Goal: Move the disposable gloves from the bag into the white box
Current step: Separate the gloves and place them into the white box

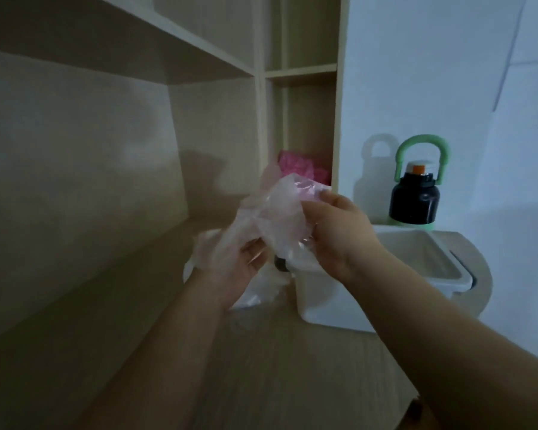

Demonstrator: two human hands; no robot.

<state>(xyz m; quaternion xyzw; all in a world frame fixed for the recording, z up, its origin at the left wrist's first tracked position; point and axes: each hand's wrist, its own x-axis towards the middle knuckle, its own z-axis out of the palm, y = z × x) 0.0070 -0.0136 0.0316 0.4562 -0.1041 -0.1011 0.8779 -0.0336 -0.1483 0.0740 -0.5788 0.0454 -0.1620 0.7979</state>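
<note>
Over the table, just left of the open white box, both hands hold a crumpled wad of clear disposable gloves in the air. The left hand curls its fingers round the lower end, and the right hand pinches the upper part. More clear plastic lies beneath on the table. A black bottle with a green handle stands behind the box.

A pale wooden shelf unit is seen at ten o'clock, a white wall at two; the room is dimly lit.
</note>
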